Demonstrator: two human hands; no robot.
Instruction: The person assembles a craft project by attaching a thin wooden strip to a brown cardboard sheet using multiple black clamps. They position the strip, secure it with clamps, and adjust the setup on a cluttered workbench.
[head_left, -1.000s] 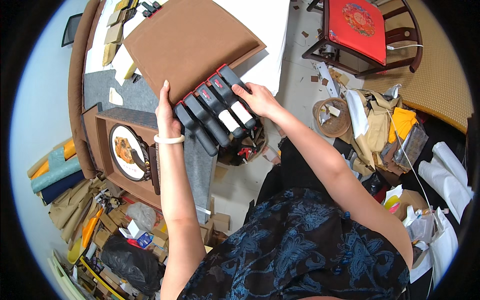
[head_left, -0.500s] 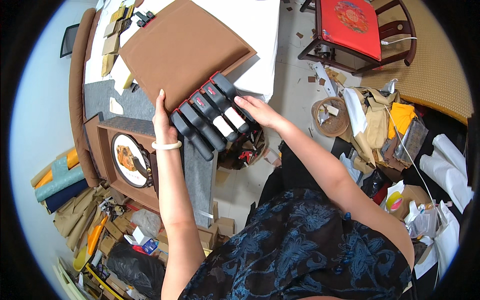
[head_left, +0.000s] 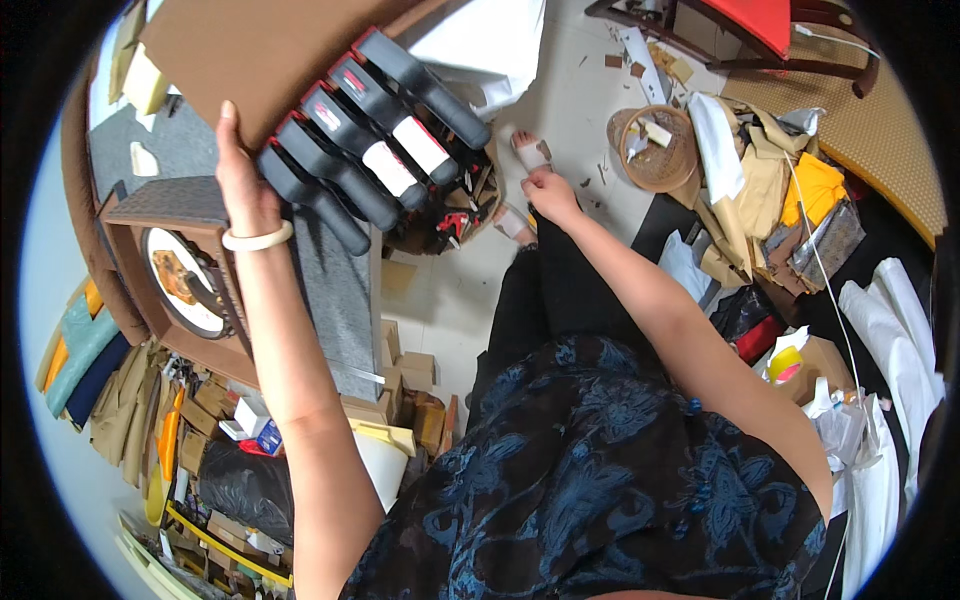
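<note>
As I look down through the head camera, my left hand (head_left: 247,192) has its grip pinching the brown panel (head_left: 240,50) near a corner, thumb on top, fingers hidden. The panel extends over the grey-covered worktop (head_left: 335,310), five black-and-red clamps (head_left: 370,150) along its near edge. My right hand (head_left: 552,195) hangs apart; I cannot tell whether its grip is spread.

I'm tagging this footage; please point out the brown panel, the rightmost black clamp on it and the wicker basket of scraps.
Brown panel (head_left: 255,50), head view: flat upper face.
Rightmost black clamp (head_left: 415,80), head view: mid-body.
Wicker basket (head_left: 657,172), head view: woven inner side.
</note>
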